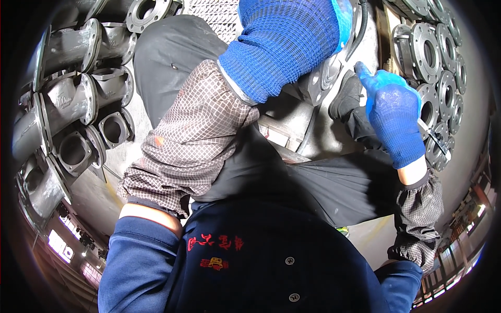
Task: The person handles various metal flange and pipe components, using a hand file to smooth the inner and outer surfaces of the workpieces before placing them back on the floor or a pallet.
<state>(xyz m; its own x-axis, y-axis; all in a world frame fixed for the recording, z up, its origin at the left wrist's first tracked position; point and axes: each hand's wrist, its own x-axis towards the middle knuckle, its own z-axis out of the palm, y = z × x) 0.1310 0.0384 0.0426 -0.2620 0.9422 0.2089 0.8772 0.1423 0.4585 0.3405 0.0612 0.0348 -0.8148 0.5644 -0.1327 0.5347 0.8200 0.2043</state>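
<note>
My left hand (292, 41), in a blue knitted glove with a lighter blue coated palm, reaches to the top of the view. Its fingers are out of sight behind the wrist and back of the glove. Just right of it runs a black cable or hose (360, 34). Below the glove a grey metal part with a round rim (324, 79) shows in part. My right hand (391, 101), gloved alike, has its fingers curled and one digit stretched toward that part. From its outer side sticks a thin tool with a pale shaft (437, 140); its kind is unclear.
Grey flanged pipe fittings (65, 99) are stacked at the left. More round flanges (428, 52) stand in rows at the right. My bent legs (175, 52) frame the work spot, with a dark shoe (347, 96) near the metal part. A metal grating (214, 18) lies at the top.
</note>
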